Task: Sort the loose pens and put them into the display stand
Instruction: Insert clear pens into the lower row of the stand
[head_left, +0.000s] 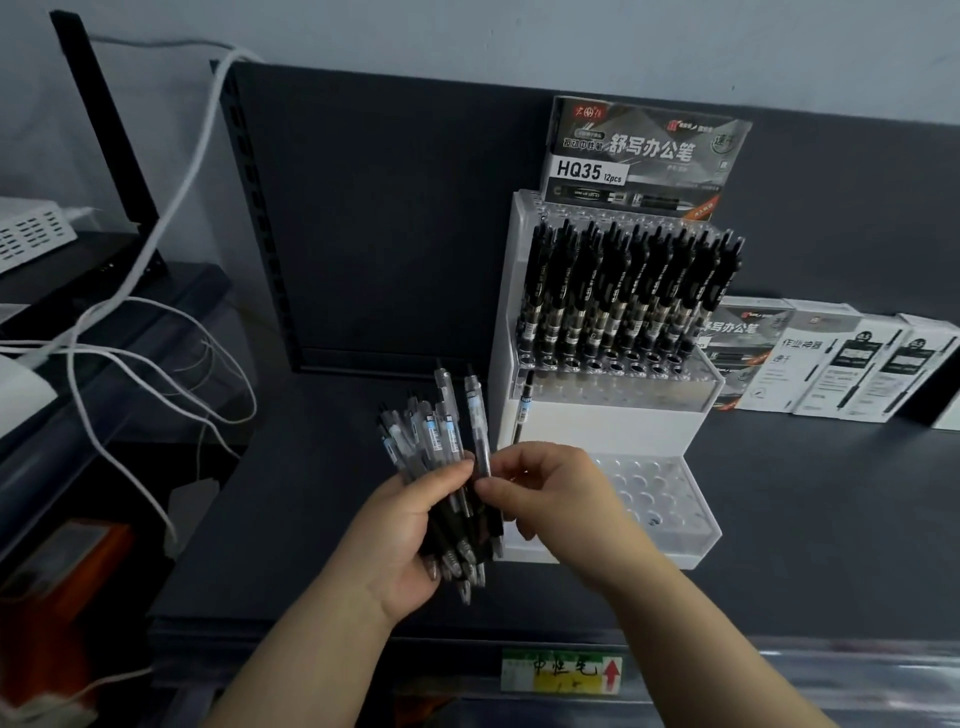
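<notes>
Above the curled fingers of the left hand (410, 525), a fanned bundle of clear-barrelled pens with black rubber grips (441, 436) sticks up. The clicker ends are uppermost and the tips poke out below the palm, probably held loosely so one pen can slide free at a time. Right beside that fist, the right hand (556, 499) pinches the rightmost clear pen (477, 415) between thumb and forefinger; whether it is free of the bundle is hard to tell. Both wrists turn inward. Just beyond the right knuckles stands the tiered white and clear plastic display stand (613, 421), its upper rows full of black pens (623, 291) and its lowest holes unfilled.
</notes>
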